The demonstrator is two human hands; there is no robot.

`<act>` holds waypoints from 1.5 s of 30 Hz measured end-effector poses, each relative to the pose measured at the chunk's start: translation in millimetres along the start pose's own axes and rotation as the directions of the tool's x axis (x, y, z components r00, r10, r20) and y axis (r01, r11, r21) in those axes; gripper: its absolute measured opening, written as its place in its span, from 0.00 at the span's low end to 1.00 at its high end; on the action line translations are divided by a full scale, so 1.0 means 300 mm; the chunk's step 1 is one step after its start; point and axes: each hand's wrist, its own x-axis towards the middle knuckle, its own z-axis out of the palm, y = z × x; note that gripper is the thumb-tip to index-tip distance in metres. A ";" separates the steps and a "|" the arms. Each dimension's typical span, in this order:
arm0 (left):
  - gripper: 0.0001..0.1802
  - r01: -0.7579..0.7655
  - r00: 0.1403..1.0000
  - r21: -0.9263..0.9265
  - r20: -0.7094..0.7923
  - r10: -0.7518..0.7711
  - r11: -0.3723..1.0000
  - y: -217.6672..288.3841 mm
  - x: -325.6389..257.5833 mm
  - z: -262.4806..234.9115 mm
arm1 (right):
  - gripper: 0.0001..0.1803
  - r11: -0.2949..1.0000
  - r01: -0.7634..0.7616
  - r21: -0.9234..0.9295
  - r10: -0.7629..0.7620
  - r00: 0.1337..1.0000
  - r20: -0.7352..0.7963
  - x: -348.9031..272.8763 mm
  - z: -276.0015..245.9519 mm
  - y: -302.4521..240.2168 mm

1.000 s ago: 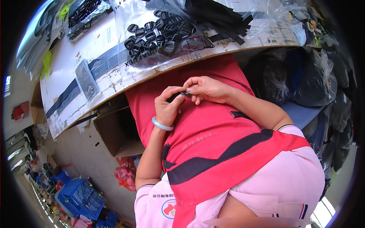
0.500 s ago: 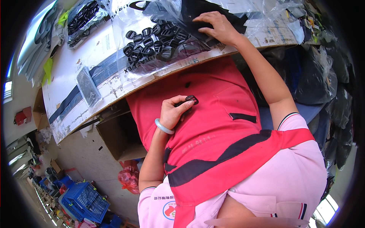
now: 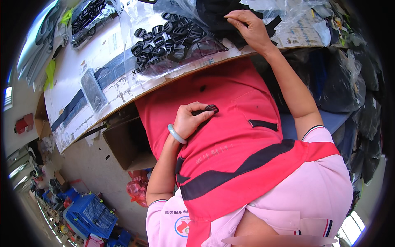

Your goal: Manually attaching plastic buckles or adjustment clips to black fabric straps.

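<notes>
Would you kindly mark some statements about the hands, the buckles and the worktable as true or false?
1. The left hand holds a small black buckle over the red apron. True.
2. The right hand rests in the lap. False: it reaches onto the table, among black parts in clear bags.
3. A pale bangle sits on the left wrist. True.
4. The heap of buckles is white. False: they are black.
</notes>
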 end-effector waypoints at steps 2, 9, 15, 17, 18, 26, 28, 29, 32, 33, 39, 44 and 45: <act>0.08 0.056 0.989 -0.109 -0.127 -0.070 0.992 0.001 -0.016 -0.005 | 0.09 1.000 0.015 -0.010 -0.015 1.000 -0.026 0.034 -0.043 -0.124; 0.08 0.082 0.914 -0.217 -0.372 -0.160 0.973 0.100 0.003 -0.034 | 0.07 0.477 -0.772 0.420 0.308 0.594 0.743 -0.167 -0.007 -0.475; 0.09 -0.121 0.886 -0.050 -0.456 0.085 0.991 0.027 0.005 -0.030 | 0.10 0.290 -0.926 0.241 0.401 0.346 0.849 -0.215 0.042 -0.505; 0.10 -0.179 0.872 0.013 -0.462 0.165 0.984 0.012 0.008 -0.033 | 0.10 0.257 -0.938 0.232 0.400 0.321 0.858 -0.215 0.053 -0.509; 0.10 -0.194 0.856 0.105 -0.468 0.221 0.975 0.009 0.008 -0.036 | 0.10 0.225 -0.948 0.224 0.401 0.300 0.866 -0.215 0.057 -0.511; 0.09 -0.238 0.707 0.637 -0.404 0.581 0.733 0.027 0.008 -0.018 | 0.09 0.051 -0.904 0.424 0.414 0.405 0.815 -0.276 0.111 -0.518; 0.08 -0.260 0.681 0.616 -0.429 0.594 0.743 0.019 0.012 -0.017 | 0.09 0.033 -0.881 0.472 0.416 0.442 0.795 -0.282 0.122 -0.521; 0.08 -0.262 0.681 0.617 -0.426 0.595 0.742 0.013 0.010 -0.020 | 0.11 0.067 -0.872 0.485 0.427 0.464 0.776 -0.282 0.123 -0.525; 0.08 -0.218 0.762 0.187 -0.581 0.287 0.958 -0.005 -0.002 -0.023 | 0.17 0.111 -0.857 0.503 0.435 0.497 0.751 -0.280 0.119 -0.533; 0.08 -0.226 0.753 0.207 -0.583 0.305 0.952 -0.007 -0.003 -0.021 | 0.21 0.122 -0.852 0.509 0.432 0.507 0.745 -0.281 0.118 -0.535; 0.06 -0.318 0.641 0.529 -0.491 0.590 0.787 0.019 0.001 -0.008 | 0.23 0.098 -0.832 0.546 0.407 0.534 0.741 -0.274 0.139 -0.511; 0.07 -0.300 0.648 0.540 -0.490 0.583 0.787 -0.002 0.000 -0.010 | 0.22 0.206 -0.794 0.572 0.365 0.605 0.708 -0.252 0.124 -0.544; 0.07 -0.301 0.648 0.539 -0.490 0.583 0.787 -0.001 0.002 -0.005 | 0.22 0.239 -0.788 0.567 0.372 0.614 0.696 -0.257 0.131 -0.538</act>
